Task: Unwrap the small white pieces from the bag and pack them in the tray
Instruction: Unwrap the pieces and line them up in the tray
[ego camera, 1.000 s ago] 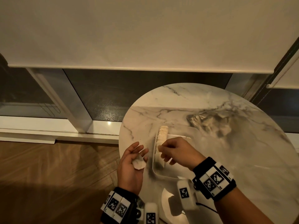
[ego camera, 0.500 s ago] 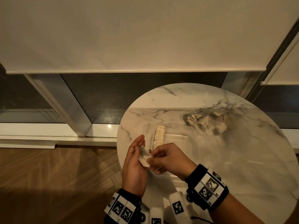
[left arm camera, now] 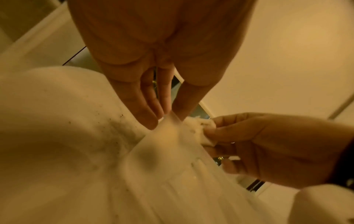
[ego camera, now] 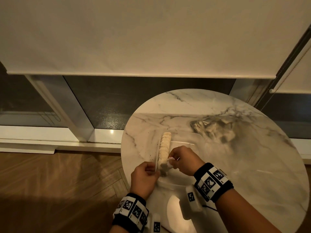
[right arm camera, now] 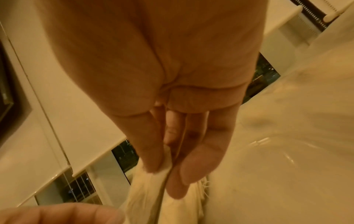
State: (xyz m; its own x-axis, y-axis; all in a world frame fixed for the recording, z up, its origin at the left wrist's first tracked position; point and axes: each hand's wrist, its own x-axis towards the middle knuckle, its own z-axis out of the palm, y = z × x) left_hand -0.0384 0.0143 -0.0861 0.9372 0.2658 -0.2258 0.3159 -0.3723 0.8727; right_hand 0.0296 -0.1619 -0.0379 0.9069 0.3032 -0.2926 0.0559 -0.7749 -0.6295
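A clear plastic tray [ego camera: 182, 142] lies on the round marble table [ego camera: 252, 182]. A row of small white pieces [ego camera: 165, 145] runs along the tray's left side. At the near end of that row, my right hand [ego camera: 170, 163] pinches one white piece [right arm camera: 153, 180] between thumb and fingers, against the last piece in the row. My left hand [ego camera: 155, 169] pinches the tray's near-left rim [left arm camera: 168, 130]. The crumpled clear bag [ego camera: 217, 130] with more pieces lies beyond the tray, to the right.
The table's left edge is just beside my left hand, with wooden floor [ego camera: 58, 182] below. A window with a lowered roller blind [ego camera: 134, 39] stands behind the table. Dark crumbs [ego camera: 151, 149] dot the marble left of the tray.
The right hand pulled the white piece from the wrapper in the left hand and carried it to the near end of the row. The left hand moved to the tray's rim.
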